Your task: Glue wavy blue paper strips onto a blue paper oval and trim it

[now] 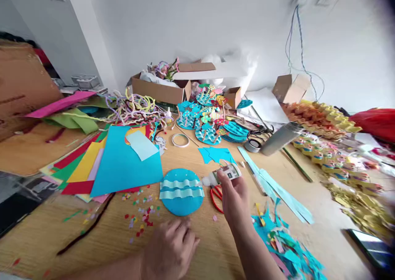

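My right hand [236,197] is wrapped round a white glue bottle [226,172], tilted so that its nozzle points left. The tip is at the right end of a wavy pale blue strip [182,184]; whether it touches is too small to tell. That strip and a second wavy strip [182,194] run across a round blue felt piece [182,208] lying flat on the table. Just below the round piece, my left hand [173,247] rests on the tabletop with its fingers curled in, and nothing shows in it. Red-handled scissors [217,198] lie partly behind my right hand.
Blue felt sheets [126,165] and coloured sheets lie left, with confetti [143,218] nearby. Finished-looking blue pieces [208,133] are heaped at the back. Pale strips [280,189], felt scraps [284,243], a grey tumbler [282,138] and a phone [370,247] lie right.
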`<state>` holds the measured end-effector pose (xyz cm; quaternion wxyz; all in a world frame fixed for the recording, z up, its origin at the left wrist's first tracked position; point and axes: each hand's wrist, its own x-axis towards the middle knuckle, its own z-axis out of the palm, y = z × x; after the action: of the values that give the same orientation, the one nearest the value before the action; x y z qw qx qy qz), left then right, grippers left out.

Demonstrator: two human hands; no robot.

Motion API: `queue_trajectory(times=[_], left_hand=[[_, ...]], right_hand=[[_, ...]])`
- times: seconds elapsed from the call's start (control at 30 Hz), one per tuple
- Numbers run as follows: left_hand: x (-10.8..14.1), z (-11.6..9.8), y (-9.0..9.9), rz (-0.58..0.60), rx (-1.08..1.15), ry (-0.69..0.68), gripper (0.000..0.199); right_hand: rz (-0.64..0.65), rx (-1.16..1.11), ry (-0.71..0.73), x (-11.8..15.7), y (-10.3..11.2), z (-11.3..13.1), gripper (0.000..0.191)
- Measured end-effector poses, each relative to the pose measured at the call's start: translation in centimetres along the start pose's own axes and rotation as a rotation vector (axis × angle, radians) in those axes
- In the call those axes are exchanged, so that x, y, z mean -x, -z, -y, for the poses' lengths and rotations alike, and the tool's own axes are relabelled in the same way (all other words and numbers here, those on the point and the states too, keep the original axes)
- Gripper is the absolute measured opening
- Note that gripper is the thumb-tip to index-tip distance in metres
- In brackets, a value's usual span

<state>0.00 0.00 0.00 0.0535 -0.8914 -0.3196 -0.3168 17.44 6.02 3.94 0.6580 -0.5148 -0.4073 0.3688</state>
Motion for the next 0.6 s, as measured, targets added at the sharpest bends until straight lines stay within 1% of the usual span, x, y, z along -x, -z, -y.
queue_trajectory(times=[0.13,0.23,0.37,0.47,0.6], left_hand=[[0.1,0.1,0.1,0.105,0.056,0.045,0.012],[0.1,0.3,0.1,0.169,0.082,0.089,0.009],[0.2,0.6,0.0,0.176,0.066,0.114,0.007],[0.1,0.6,0.0,0.167,0.07,0.104,0.007],[0.0,0.7,0.0,0.171,0.06,0.117,0.007]], right_hand=[[-0.014,0.1,-0.022,0.4,-0.5,-0.3,0.033],[0.011,0.222,0.038,-0.2,-0.8,-0.4,0.03],[0.024,0.468,0.186,-1.7,-1.5,-0.7,0.026],[0.012,0.637,0.257,-2.7,-2.5,-1.3,0.025],[0.067,0.717,0.31,-3.0,-3.4,-2.4,0.024]])
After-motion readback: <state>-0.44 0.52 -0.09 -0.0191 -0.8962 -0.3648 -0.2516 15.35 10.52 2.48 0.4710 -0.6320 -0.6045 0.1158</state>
